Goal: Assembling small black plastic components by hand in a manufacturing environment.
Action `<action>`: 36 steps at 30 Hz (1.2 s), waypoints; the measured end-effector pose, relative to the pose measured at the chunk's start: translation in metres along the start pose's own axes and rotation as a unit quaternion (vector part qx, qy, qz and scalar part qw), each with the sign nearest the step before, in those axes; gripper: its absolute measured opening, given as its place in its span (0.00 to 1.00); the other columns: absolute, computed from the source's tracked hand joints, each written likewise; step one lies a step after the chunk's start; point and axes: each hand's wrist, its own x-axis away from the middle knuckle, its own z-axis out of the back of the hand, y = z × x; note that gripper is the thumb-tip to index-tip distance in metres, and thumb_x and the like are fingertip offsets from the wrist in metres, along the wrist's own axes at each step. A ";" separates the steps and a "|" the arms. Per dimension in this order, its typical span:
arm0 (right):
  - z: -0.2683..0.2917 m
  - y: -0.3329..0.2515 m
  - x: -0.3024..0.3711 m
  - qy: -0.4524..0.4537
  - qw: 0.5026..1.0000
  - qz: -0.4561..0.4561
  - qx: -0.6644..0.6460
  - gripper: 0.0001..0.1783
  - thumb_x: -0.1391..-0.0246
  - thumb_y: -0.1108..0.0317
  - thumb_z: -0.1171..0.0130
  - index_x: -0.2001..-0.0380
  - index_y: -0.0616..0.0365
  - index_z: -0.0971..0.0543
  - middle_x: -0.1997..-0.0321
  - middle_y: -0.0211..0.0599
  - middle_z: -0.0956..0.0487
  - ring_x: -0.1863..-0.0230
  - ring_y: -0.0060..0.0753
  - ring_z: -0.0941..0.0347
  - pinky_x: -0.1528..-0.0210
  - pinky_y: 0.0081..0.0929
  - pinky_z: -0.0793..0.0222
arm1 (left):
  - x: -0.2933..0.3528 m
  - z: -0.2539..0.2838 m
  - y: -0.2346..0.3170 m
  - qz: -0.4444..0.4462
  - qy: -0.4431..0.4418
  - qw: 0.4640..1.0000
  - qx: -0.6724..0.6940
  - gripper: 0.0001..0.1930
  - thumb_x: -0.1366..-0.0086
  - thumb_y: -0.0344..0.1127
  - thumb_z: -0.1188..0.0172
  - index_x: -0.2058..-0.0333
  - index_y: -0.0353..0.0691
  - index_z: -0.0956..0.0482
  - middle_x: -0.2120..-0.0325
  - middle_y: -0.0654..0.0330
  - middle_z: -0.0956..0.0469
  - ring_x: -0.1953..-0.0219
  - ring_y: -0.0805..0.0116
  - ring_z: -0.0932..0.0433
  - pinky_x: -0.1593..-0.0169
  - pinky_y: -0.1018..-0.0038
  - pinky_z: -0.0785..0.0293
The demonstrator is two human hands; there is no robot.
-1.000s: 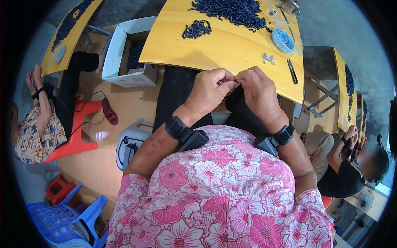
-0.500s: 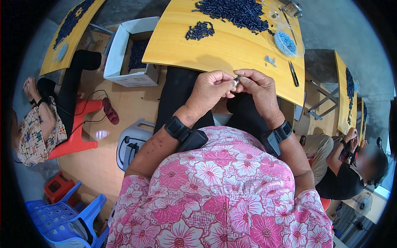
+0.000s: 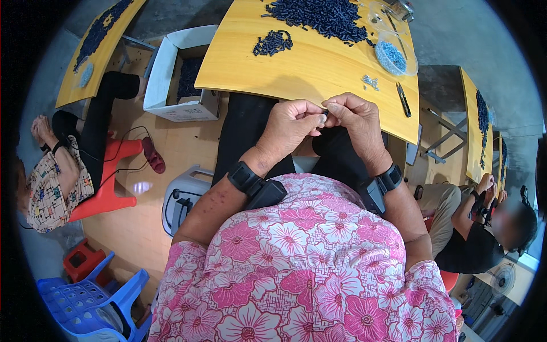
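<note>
My left hand and my right hand meet just off the near edge of the table. Between the pinched fingertips of both sits a small dark cylindrical piece, mostly covered by thumbs and fingers. Similar dark pieces lie in a large heap at the far side of the table and in a smaller pile nearer and to the left. To the right of my hands are a few tiny clear pieces and black-handled tweezers or snips.
A clear round tub of light-blue bits stands at the table's right. An open white carton holding dark pieces is on the floor to the left. Co-workers sit at both sides, with a red stool and a blue chair at left.
My fingertips have shifted slightly around the small dark piece, which is now more hidden. Both hands stay in nearly the same place.
</note>
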 end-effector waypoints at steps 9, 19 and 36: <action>0.002 0.015 0.001 -0.022 0.995 -0.058 -0.081 0.07 0.42 0.70 0.41 0.68 0.64 0.20 0.72 0.33 0.20 0.72 0.20 0.25 0.65 0.19 0.28 | 0.004 -0.002 -0.006 0.016 -0.007 1.000 0.017 0.08 0.34 0.28 0.43 0.61 0.30 0.21 0.66 0.58 0.19 0.66 0.75 0.21 0.61 0.80 0.23; -0.002 0.025 0.004 -0.009 0.989 -0.081 -0.120 0.10 0.39 0.66 0.44 0.64 0.63 0.20 0.72 0.31 0.21 0.70 0.21 0.25 0.62 0.22 0.26 | 0.004 0.002 -0.013 0.042 -0.014 0.998 0.051 0.08 0.34 0.29 0.43 0.60 0.31 0.22 0.66 0.57 0.20 0.66 0.75 0.21 0.60 0.80 0.22; -0.002 0.023 0.011 -0.014 0.989 -0.067 -0.127 0.13 0.38 0.66 0.46 0.57 0.64 0.21 0.69 0.33 0.21 0.70 0.23 0.26 0.62 0.23 0.26 | 0.005 -0.001 -0.006 0.068 0.008 0.994 0.084 0.09 0.33 0.33 0.42 0.58 0.35 0.21 0.69 0.64 0.21 0.69 0.81 0.25 0.62 0.82 0.25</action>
